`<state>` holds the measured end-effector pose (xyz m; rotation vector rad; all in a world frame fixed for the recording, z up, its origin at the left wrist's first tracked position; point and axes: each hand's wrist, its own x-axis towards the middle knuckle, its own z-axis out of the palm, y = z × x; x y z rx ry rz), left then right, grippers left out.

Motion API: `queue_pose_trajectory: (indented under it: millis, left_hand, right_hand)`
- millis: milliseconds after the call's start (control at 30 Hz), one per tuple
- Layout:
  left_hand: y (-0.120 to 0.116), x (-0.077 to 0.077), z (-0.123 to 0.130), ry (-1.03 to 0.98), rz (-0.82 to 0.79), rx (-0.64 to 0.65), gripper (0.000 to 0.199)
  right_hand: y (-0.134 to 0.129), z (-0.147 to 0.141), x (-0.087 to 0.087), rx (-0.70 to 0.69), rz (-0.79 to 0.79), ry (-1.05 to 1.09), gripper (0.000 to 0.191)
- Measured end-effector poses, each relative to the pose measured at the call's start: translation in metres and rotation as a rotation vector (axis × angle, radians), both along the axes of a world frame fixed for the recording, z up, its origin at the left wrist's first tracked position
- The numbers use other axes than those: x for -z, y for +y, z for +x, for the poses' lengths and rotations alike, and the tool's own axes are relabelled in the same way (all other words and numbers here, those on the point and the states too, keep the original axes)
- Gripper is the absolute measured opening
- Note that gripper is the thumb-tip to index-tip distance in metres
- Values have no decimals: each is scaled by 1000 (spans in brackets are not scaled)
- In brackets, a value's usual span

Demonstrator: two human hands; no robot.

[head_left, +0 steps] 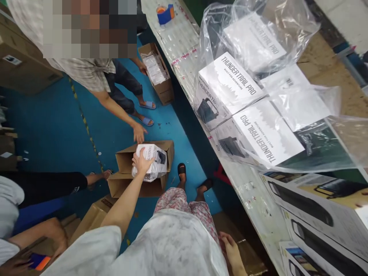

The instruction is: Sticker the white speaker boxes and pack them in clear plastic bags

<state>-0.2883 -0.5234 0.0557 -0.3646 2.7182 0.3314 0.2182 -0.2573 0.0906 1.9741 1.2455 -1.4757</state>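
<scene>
My left hand (142, 164) reaches forward and grips a white product box (159, 158) in clear plastic, fingers spread over its top. That box is over two open cardboard cartons (123, 184) on the floor; how far it sits inside them I cannot tell. My right hand (230, 249) hangs low beside my hip, fingers loosely bent and apart, with nothing visible in it. Behind it is a brown cardboard carton (248, 255). A co-worker's hand (140, 132) is stretched out just beyond the product box, apart from my hand.
A long bench (247, 191) on the right carries several white THUNDERTRAIL PRO boxes (230, 84) under clear plastic and a blue tape dispenser (166, 14). The co-worker's other hand touches a filled carton (161, 82). At lower left another person holds a blue-and-orange object (40, 262).
</scene>
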Motion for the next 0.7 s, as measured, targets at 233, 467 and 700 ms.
queue_pose_trajectory:
  millis: [233, 467, 700]
  left_hand:
    - [10, 8, -49, 64, 15, 5, 85]
    - [41, 19, -116, 87, 21, -186, 86]
    - [97, 97, -133, 105, 51, -211, 94]
  right_hand:
    - [-10, 17, -6, 23, -37, -2, 51]
    - [-16, 18, -4, -18, -4, 14, 53]
    - [-43, 38, -24, -35, 76, -12, 47]
